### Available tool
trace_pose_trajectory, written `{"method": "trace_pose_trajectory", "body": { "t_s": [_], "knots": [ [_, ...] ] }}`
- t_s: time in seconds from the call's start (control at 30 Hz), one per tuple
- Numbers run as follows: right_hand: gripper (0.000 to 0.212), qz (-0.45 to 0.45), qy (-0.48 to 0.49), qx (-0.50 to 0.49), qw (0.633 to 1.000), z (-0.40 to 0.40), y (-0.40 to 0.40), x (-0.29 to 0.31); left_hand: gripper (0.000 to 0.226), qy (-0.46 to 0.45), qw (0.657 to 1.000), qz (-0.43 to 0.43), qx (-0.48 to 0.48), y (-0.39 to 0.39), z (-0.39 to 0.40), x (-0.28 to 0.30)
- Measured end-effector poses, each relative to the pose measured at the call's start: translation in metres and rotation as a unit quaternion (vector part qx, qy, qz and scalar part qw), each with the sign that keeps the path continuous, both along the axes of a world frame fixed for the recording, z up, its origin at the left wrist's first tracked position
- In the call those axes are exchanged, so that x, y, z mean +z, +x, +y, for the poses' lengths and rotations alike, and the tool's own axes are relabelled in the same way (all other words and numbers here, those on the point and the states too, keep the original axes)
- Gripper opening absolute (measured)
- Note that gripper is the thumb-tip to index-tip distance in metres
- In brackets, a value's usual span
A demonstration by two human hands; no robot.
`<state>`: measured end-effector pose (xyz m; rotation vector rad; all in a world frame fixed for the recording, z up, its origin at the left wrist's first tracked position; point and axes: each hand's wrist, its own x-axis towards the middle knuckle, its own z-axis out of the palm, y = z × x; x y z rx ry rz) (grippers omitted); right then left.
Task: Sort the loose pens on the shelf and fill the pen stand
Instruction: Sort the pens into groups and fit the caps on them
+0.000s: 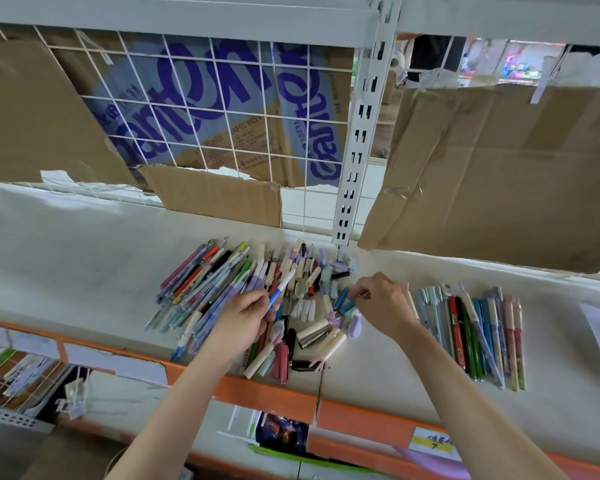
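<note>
A heap of loose pens (205, 285) and loose caps (305, 278) lies on the white shelf (84, 271). To its right a neat row of sorted pens (478, 327) lies side by side. My left hand (239, 320) holds a blue and white pen (281, 289), its tip pointing up and right over the heap. My right hand (381, 303) reaches into the caps and pinches a blue cap (343, 299). No pen stand is in view.
A white wire grid (201, 112) and cardboard sheets (492, 174) back the shelf. A slotted white upright (357, 140) stands behind the pens. The orange front edge (257, 389) carries a yellow price label (430, 443). Goods sit on the shelf below.
</note>
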<state>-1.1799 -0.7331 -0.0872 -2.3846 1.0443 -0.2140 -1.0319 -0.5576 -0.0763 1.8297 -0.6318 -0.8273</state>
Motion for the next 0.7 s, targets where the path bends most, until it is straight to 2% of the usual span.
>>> {"method": "trace_pose_trajectory", "body": {
  "t_s": [0.17,0.27,0.4,0.57,0.7],
  "knots": [
    [0.017,-0.058,0.003,-0.012,0.998,0.003,0.014,0.0,0.02,0.012,1.0,-0.018,0.02,-0.001,0.001,0.001],
    [0.02,-0.083,-0.01,-0.026,0.996,-0.003,0.034,-0.005,0.019,0.017,0.999,-0.018,0.025,-0.002,0.001,0.002],
    [0.024,-0.033,-0.024,-0.024,0.999,-0.016,0.052,-0.01,0.023,0.011,0.998,0.044,0.049,-0.004,0.001,0.005],
    [0.012,-0.018,-0.02,-0.006,1.0,-0.02,0.053,-0.008,0.025,-0.022,0.991,0.124,0.052,-0.002,0.005,0.004],
    [0.013,-0.112,0.01,-0.039,0.993,-0.015,0.045,0.0,0.021,-0.041,0.988,0.141,0.041,-0.005,0.008,0.008]
  ]
}}
